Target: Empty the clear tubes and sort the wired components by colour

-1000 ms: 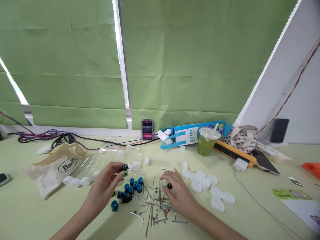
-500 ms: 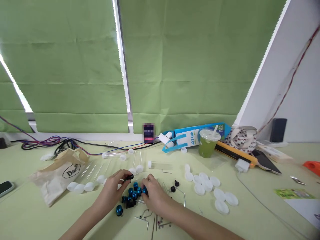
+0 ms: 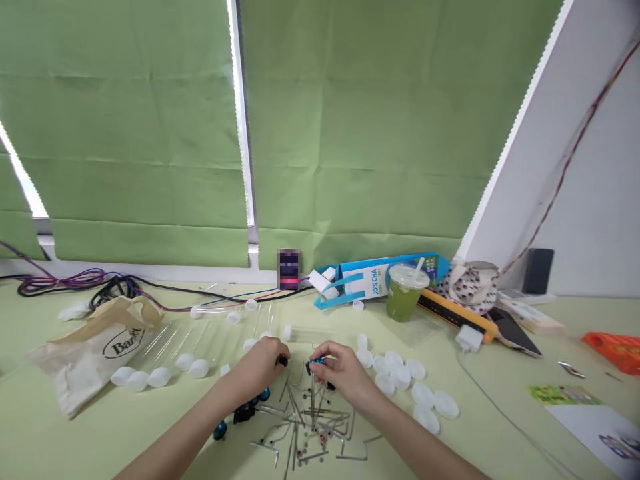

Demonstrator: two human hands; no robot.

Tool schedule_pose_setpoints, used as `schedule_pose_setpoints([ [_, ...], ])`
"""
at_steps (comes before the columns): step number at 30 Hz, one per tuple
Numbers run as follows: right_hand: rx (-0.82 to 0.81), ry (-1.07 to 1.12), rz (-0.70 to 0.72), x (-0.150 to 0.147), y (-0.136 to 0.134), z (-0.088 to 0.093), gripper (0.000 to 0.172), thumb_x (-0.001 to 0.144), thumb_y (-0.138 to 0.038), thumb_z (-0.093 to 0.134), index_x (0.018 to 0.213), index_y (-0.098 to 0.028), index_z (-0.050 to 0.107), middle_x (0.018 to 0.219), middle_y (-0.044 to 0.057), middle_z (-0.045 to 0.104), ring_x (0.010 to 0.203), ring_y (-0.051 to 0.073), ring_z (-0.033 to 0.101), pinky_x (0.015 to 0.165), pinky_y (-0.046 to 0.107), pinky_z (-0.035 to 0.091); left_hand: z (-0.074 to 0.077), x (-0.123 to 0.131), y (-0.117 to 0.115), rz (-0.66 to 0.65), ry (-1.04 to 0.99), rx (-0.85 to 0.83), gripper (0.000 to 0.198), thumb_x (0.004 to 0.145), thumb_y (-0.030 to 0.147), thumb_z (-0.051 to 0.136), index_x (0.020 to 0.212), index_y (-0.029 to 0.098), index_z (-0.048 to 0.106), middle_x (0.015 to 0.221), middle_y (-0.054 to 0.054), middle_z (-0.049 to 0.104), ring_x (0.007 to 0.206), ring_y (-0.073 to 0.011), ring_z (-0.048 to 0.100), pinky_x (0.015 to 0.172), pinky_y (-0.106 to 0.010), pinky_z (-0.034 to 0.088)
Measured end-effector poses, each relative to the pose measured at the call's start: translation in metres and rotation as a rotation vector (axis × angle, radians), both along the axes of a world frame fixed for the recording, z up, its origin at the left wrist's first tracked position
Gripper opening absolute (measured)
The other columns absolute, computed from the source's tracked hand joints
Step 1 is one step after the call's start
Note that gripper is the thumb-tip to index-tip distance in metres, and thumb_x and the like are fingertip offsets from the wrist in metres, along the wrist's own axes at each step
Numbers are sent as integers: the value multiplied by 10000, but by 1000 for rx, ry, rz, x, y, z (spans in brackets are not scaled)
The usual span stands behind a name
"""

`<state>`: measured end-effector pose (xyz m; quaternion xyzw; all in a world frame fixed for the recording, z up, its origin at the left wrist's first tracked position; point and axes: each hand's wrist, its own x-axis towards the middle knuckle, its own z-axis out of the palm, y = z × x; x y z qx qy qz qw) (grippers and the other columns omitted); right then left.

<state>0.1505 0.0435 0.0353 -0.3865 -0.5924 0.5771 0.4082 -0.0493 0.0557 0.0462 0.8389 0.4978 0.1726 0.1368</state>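
Observation:
My left hand [image 3: 267, 367] has its fingers closed on a small black part [image 3: 283, 361] above the table. To its right, my right hand [image 3: 337, 368] pinches a blue and black part [image 3: 315, 364]. Below and between the hands lie many thin metal rods and hex keys [image 3: 313, 415], with tiny screws or beads among them. Near my left forearm are several blue knobs, one of them alone [image 3: 220, 430], and a black piece [image 3: 244, 413]. My left arm partly hides the group.
White round caps [image 3: 399, 375] lie to the right, clear tubes [image 3: 170, 343] and a cloth bag [image 3: 100, 353] to the left. Behind stand a green drink cup [image 3: 404, 297], a blue and white bag [image 3: 370, 279], a yellow device [image 3: 457, 313] and cables [image 3: 75, 283].
The view has shifted slightly. My hands have moved apart and away from the blue knobs. My right hand now holds a blue and black part over the rods, uncovering more of them.

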Motion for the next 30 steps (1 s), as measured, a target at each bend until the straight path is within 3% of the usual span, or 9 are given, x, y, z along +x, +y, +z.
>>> schedule_pose_setpoints([
  [6, -27, 61, 17, 15, -1, 4, 316, 619, -381, 684, 759, -140, 535, 593, -12, 536, 551, 94, 511, 543, 223, 382, -5, 10, 4, 67, 59, 8, 189, 682, 132, 463, 720, 155, 647, 786, -100, 629, 789, -231, 566, 675, -272, 374],
  [10, -40, 125, 22, 18, 2, -2, 300, 633, -370, 682, 765, -135, 549, 695, 12, 555, 573, 88, 513, 559, 229, 390, -6, 11, 5, 101, 15, -21, 208, 689, 157, 490, 817, 169, 653, 842, -109, 646, 859, -251, 570, 723, -291, 380],
  [16, -19, 214, 85, 24, 5, -3, 262, 660, -347, 668, 787, -150, 550, 880, 43, 561, 616, 77, 504, 597, 233, 399, 6, 24, -5, 48, -240, 10, 268, 748, 280, 501, 979, 207, 617, 959, -89, 623, 896, -238, 551, 757, -311, 402],
  [19, 47, 195, 156, 26, 1, 6, 269, 661, -316, 670, 842, -163, 544, 856, 31, 556, 685, 98, 521, 619, 230, 399, 15, 40, -14, -35, -540, -292, 389, 800, 405, 433, 1098, 178, 539, 857, -80, 624, 725, -188, 567, 593, -267, 444],
  [22, 109, 122, 272, 26, -4, 13, 308, 660, -279, 670, 908, -175, 523, 751, 3, 544, 689, 113, 538, 640, 245, 407, 18, 51, -20, -196, -736, -609, 401, 761, 438, 505, 998, 123, 580, 763, -61, 603, 651, -160, 553, 543, -246, 440],
  [25, 180, -28, 327, 26, -8, 16, 291, 685, -270, 640, 933, -169, 527, 722, 1, 544, 670, 115, 540, 645, 251, 411, 14, 51, -22, -239, -823, -744, 321, 717, 395, 592, 826, 95, 617, 720, -54, 602, 647, -143, 551, 600, -248, 441],
  [30, 252, -113, 369, 32, -9, 25, 254, 697, -273, 618, 919, -155, 576, 867, 50, 582, 750, 128, 544, 680, 250, 415, 7, 44, -22, -238, -898, -897, 303, 680, 329, 654, 880, 104, 617, 836, -80, 640, 766, -177, 603, 751, -311, 455],
])
